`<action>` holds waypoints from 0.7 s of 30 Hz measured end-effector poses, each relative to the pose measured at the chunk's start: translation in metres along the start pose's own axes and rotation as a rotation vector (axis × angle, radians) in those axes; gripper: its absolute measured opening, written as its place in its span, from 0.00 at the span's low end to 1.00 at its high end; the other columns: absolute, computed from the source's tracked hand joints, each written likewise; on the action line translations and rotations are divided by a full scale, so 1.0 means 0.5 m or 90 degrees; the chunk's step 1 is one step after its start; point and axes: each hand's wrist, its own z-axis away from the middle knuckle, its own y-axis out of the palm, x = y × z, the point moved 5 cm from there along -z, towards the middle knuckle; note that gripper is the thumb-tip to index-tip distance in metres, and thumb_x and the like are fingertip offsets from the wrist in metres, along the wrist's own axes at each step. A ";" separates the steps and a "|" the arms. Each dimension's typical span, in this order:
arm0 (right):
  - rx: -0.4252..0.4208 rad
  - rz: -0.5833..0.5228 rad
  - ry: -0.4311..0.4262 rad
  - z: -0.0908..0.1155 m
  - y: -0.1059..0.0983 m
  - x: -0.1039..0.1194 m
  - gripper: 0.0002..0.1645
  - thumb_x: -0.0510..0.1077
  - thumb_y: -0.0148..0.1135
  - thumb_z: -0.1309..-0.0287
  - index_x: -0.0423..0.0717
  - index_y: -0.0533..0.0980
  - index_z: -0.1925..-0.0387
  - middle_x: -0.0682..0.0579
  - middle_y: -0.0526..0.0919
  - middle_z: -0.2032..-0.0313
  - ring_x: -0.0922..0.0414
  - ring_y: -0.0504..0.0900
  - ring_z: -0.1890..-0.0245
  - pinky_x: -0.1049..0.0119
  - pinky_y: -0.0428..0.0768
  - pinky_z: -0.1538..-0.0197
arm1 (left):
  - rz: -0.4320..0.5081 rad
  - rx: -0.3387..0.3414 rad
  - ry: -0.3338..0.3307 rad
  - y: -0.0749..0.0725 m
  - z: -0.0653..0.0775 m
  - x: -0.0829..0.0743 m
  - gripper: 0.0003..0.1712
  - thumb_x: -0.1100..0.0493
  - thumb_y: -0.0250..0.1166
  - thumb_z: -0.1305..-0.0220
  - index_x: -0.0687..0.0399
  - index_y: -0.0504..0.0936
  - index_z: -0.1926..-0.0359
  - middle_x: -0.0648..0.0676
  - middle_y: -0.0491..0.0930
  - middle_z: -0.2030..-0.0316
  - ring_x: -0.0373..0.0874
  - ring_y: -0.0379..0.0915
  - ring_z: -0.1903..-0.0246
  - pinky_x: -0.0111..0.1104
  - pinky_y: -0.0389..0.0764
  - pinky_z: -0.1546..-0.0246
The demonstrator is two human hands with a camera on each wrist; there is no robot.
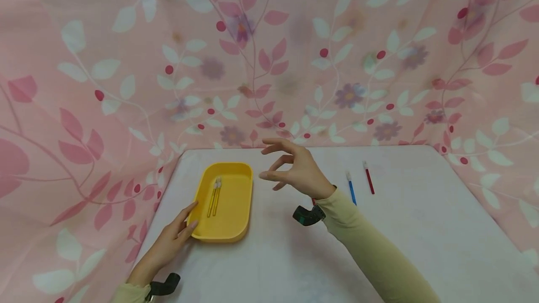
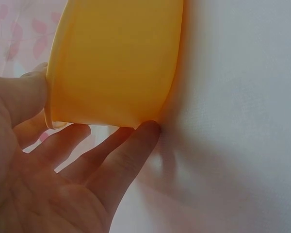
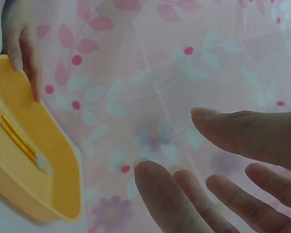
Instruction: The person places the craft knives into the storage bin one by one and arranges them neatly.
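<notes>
My left hand (image 1: 170, 237) grips the near left corner of a yellow tray (image 1: 231, 233), with the thumb at the rim and the fingers against the outer wall (image 2: 116, 58). Two slim yellow pens (image 1: 213, 202) with whitish caps lie side by side in the tray's left half. Right of the tray, my right hand (image 1: 301, 169) is raised above the table. Its thumb and fingers are bent but apart, and the right wrist view shows nothing between them.
On the table (image 1: 261, 265), a blue pen (image 1: 352, 191) and a red pen (image 1: 369, 181) lie right of my right wrist. Part of another red thing (image 1: 313, 202) shows beside that wrist, mostly hidden. A floral cloth (image 1: 290, 60) hangs behind the table.
</notes>
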 end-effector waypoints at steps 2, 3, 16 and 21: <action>-0.006 0.000 0.004 0.008 -0.017 -0.002 0.44 0.35 0.83 0.41 0.53 0.76 0.25 0.45 0.83 0.40 0.42 0.90 0.61 0.46 0.93 0.67 | -0.001 -0.001 0.000 0.000 0.000 0.000 0.40 0.46 0.60 0.14 0.44 0.54 0.12 0.67 0.50 0.15 0.74 0.61 0.23 0.61 0.66 0.27; -0.008 0.000 0.003 0.011 -0.026 -0.002 0.44 0.35 0.83 0.41 0.53 0.76 0.25 0.44 0.83 0.41 0.41 0.89 0.61 0.46 0.93 0.66 | 0.000 -0.001 0.001 0.000 0.000 0.000 0.40 0.46 0.59 0.14 0.44 0.54 0.12 0.67 0.50 0.15 0.74 0.61 0.23 0.61 0.66 0.27; -0.037 0.050 0.013 0.042 -0.124 -0.043 0.44 0.35 0.84 0.42 0.54 0.77 0.26 0.42 0.84 0.42 0.42 0.90 0.61 0.45 0.92 0.66 | -0.009 0.000 0.004 0.000 -0.001 0.000 0.40 0.45 0.59 0.14 0.44 0.54 0.12 0.69 0.50 0.15 0.76 0.59 0.23 0.62 0.64 0.26; -0.049 0.067 0.027 0.048 -0.147 -0.076 0.44 0.35 0.84 0.43 0.52 0.77 0.26 0.41 0.84 0.44 0.42 0.89 0.62 0.47 0.93 0.67 | -0.009 0.000 0.004 0.001 -0.001 0.001 0.40 0.45 0.59 0.14 0.44 0.54 0.12 0.68 0.50 0.15 0.75 0.58 0.22 0.61 0.64 0.26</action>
